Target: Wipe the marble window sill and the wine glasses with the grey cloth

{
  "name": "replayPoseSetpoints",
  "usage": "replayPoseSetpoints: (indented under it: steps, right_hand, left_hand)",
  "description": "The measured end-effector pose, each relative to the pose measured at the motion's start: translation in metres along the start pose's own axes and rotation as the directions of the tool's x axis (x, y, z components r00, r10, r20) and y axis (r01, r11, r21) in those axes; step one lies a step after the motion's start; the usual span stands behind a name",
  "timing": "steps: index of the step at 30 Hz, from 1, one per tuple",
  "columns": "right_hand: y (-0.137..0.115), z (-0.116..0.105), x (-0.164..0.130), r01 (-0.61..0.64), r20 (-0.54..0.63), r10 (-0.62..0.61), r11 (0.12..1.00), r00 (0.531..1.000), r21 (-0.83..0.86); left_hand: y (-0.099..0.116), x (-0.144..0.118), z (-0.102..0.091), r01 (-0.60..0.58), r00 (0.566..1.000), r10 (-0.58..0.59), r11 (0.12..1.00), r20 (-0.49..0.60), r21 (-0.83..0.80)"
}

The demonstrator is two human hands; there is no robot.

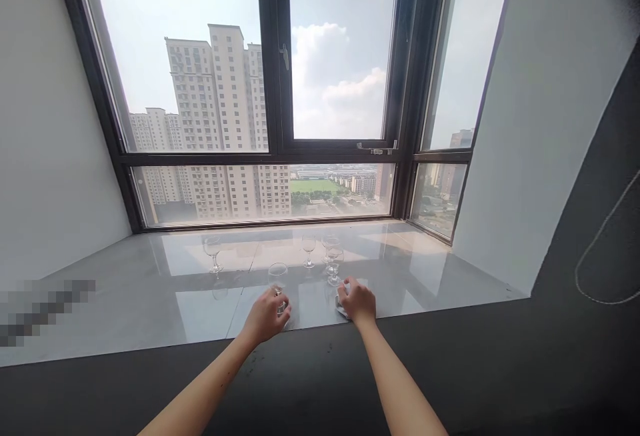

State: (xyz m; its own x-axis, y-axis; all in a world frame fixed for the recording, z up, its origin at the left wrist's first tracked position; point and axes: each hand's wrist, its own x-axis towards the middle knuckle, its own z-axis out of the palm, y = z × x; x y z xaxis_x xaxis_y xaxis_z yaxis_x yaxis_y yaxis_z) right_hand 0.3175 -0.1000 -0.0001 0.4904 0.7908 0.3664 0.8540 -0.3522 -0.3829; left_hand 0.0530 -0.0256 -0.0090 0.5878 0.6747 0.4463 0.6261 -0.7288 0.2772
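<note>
My left hand is closed around the lower part of a clear wine glass, which is upright near the front edge of the sill. My right hand is closed on a small light-grey cloth that rests at the sill's front; its fingers partly hide the cloth. Just beyond the right hand are two overlapping stemmed glasses. Another wine glass is a little to their left, farther back. A separate glass stands off to the left.
The glossy tiled windowsill reflects the light and the glasses. Dark-framed windows rise behind it, with tall buildings outside. A white wall bounds the right side, and a pale cord hangs at far right.
</note>
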Motion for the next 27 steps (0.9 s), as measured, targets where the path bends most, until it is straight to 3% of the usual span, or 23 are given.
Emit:
replayPoseSetpoints:
  steps: [13,27]
  right_hand:
    - [0.000,0.002,0.000,-0.001,-0.005,0.001,1.000,1.000,-0.001]
    - [0.005,0.008,0.001,0.031,-0.047,-0.028,0.998,0.999,0.049]
  left_hand:
    - [0.000,0.001,-0.003,-0.018,1.000,0.019,0.999,0.009,-0.050]
    - [0.008,0.000,-0.006,0.003,1.000,-0.004,0.998,0.014,0.057]
